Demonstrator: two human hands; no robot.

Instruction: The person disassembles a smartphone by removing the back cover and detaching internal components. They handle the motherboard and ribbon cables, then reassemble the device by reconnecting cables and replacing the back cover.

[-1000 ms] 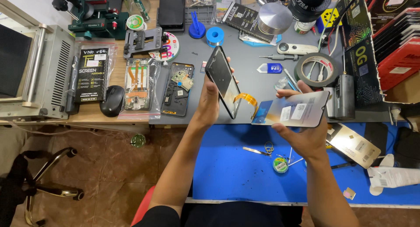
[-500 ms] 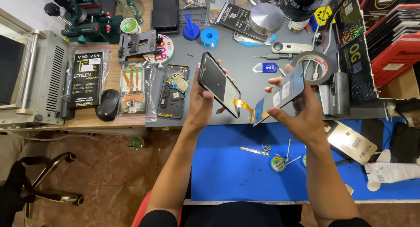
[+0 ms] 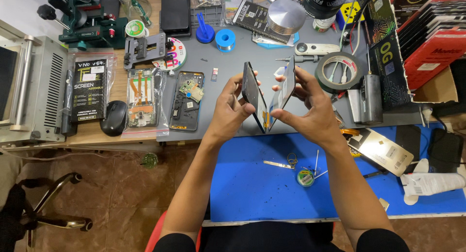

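My left hand [image 3: 228,113] pinches the dark phone body [image 3: 253,95] edge-on, right hand [image 3: 310,111] pinches the screen panel [image 3: 286,87] beside it, bottoms meeting in a V; risk: opening wider likely tears the flex [image 3: 266,120] between them.

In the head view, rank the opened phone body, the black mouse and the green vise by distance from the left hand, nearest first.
From the left hand:
1. Opened phone body, just to its left on the grey mat.
2. Black mouse, farther left on the wooden bench.
3. Green vise, far upper left corner.
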